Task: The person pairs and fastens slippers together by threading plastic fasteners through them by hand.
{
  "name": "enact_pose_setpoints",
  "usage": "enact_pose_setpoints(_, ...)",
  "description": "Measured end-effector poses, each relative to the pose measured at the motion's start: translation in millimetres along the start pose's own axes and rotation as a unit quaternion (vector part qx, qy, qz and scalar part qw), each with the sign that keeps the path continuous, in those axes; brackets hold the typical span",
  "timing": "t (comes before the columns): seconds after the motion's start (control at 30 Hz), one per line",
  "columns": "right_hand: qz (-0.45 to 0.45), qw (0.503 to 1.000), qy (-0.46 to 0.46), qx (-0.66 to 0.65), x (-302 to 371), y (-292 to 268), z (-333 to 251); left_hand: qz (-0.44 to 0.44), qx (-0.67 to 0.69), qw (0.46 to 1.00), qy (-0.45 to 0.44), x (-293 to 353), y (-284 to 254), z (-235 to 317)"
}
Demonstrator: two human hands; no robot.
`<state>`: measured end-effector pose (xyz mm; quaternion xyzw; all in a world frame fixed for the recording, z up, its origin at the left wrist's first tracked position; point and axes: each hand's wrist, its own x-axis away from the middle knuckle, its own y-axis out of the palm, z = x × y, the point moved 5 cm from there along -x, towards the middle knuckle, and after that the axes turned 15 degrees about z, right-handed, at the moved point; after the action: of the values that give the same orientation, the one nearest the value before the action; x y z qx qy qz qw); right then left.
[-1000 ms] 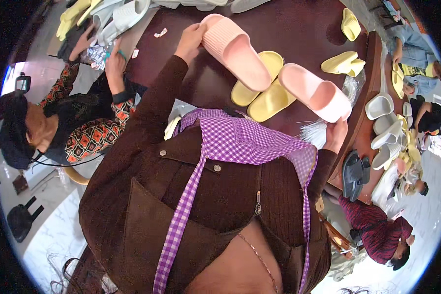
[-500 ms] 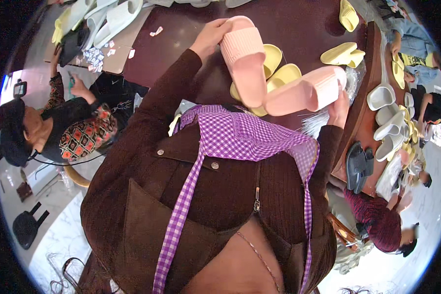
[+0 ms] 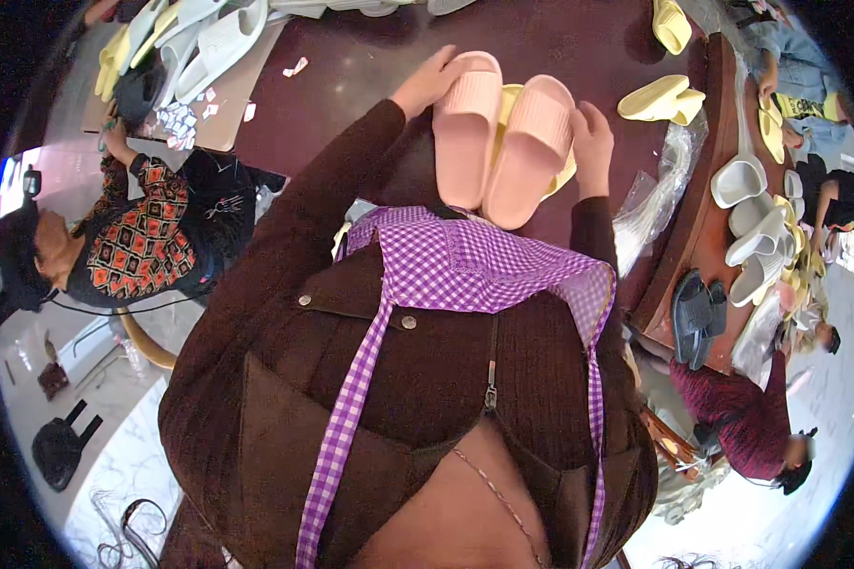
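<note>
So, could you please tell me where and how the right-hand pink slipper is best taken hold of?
Probably by the outer edge of its broad strap, coming from the right: the right-hand pink slipper lies toe away, footbed up, and the strap arches above it. The right hand is beside that edge, while the other pink slipper crowds the left side.

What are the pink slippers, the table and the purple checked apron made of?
The pink slippers look like matte foam or soft rubber, with molded-looking ridges. The table could be varnished wood or a coated board: it's dark red-brown and a bit shiny where light hits. The apron seems to be woven cloth, dull, with soft folds.
</note>
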<state>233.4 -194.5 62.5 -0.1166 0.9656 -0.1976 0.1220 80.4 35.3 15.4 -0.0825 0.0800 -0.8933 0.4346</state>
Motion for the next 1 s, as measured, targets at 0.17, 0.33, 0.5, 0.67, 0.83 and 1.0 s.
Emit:
enact_pose_setpoints(0.17, 0.122, 0.992, -0.044, -0.01, 44.7, -18.9, -12.1, 0.059, 0.05, 0.994, 0.074, 11.6, -25.4, -36.7)
enact_pose_setpoints(0.33, 0.153, 0.987, 0.046, -0.015, 85.6, -35.9, 10.6, 0.139, -0.13, 0.962, 0.197, 85.3, -48.5, 12.4)
enact_pose_setpoints(0.5, 0.095, 0.989, 0.068, 0.086, 89.4, -31.0, 36.9, 0.07, -0.148, 0.969, 0.183, 89.3, -16.9, 4.3)
enact_pose_setpoints(0.67, 0.044, 0.991, 0.045, 0.114, 86.9, -13.6, 40.1, 0.071, -0.306, 0.936, 0.159, 85.9, 15.2, 16.0)
enact_pose_setpoints(0.83, 0.03, 0.984, -0.093, 0.151, 92.0, -0.8, 21.3, 0.186, -0.277, 0.915, 0.228, 74.8, 17.4, 14.1)
enact_pose_setpoints(1.0, 0.061, 0.998, 0.016, 0.015, 130.1, -10.1, 16.5, 0.009, -0.053, 0.996, -0.065, 53.4, -9.5, -13.8)
